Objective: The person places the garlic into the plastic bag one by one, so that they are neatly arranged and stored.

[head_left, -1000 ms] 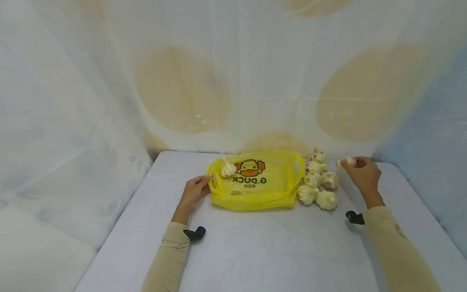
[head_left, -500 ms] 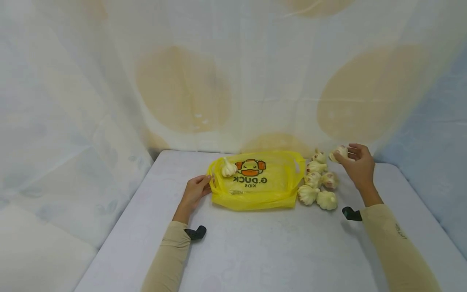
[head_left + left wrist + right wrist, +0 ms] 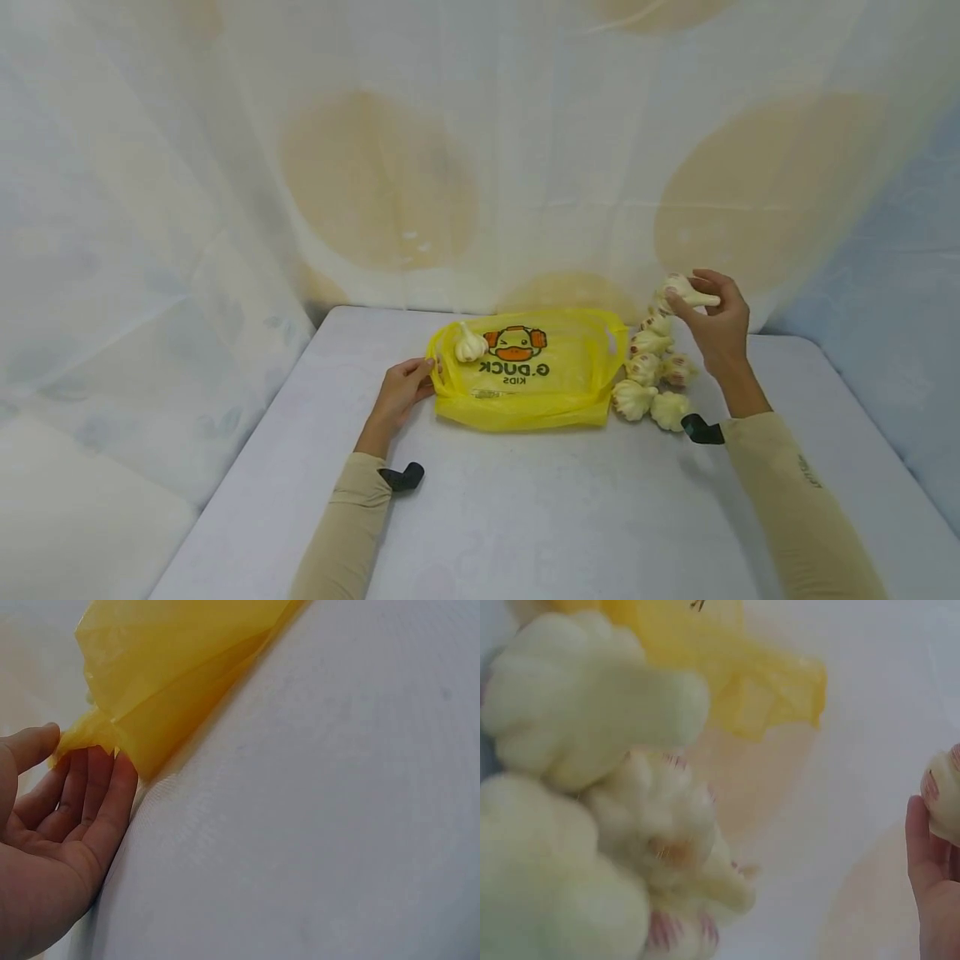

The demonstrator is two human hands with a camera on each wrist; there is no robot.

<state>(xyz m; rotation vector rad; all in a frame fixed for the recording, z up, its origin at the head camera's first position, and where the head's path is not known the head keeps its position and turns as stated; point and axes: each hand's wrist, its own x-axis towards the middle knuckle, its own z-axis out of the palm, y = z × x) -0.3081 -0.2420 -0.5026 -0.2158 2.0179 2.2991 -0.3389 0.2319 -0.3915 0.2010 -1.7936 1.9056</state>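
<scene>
The right hand (image 3: 722,321) has just moved up and to the left, and it brings the held garlic (image 3: 677,286) with it. A second ago both were over on the right side of the heap (image 3: 633,400). Now, seen from the head, the garlic is just past the far end of the heap, and its stem has turned to point right, back toward the palm. The right fingers (image 3: 917,847) are bent round it, only as wide apart as the garlic is fat, with the thumb on the near side. I think the hand is up in the air, but I can't tell how high. The left hand (image 3: 399,390) has hardly moved. Its thumb and fingers (image 3: 105,802) come close together and pinch the left edge of the yellow bag (image 3: 562,367), with the other fingers softly bent. The bag lies flat on the counter (image 3: 487,517), just as it did before, with its right end beside the heap. One lone garlic (image 3: 470,343) sits at the bag's left end; I can't tell if it is inside or on top. So the held garlic is nearer to the bag than it was, but well apart from it. To me, the carrying looks only part done, while the bag is kept steady.
</scene>
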